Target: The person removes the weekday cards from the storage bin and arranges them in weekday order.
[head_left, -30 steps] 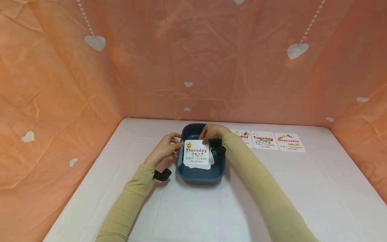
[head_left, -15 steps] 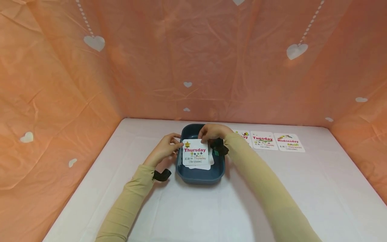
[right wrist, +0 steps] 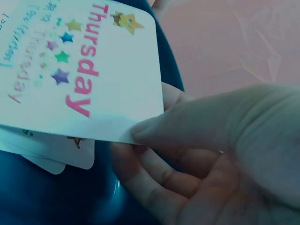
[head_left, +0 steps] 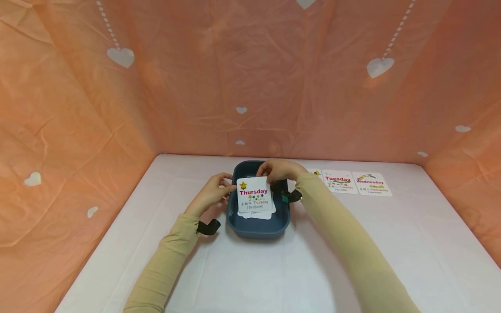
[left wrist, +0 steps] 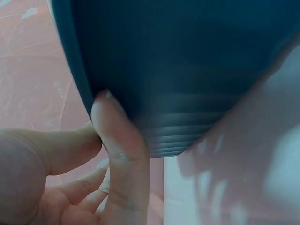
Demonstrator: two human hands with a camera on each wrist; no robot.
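A dark blue plastic bin (head_left: 256, 230) stands on the table with a small pile of white cards (head_left: 263, 215) inside. My left hand (head_left: 209, 195) pinches its left rim between thumb and index finger (left wrist: 124, 140), as the left wrist view shows close up. Over the pile, my right hand (head_left: 282, 169) pinches the top right corner of the Thursday card (head_left: 253, 194). That card is white with pink lettering and coloured stars. In the right wrist view the thumb (right wrist: 173, 124) lies on its face, the other fingers behind it, and the lower cards (right wrist: 82, 152) show beneath.
To the right of the bin, a row of cards lies along the back: one (head_left: 315, 173) mostly hidden behind my right sleeve, then Tuesday (head_left: 339, 181) and Wednesday (head_left: 372, 184). An orange curtain (head_left: 274, 78) with white hearts hangs behind the white-covered table (head_left: 250, 278).
The Thursday card has come up slightly off the pile and tilted, its right side higher. My right wrist has shifted a little right, while the left hand keeps its place on the rim.
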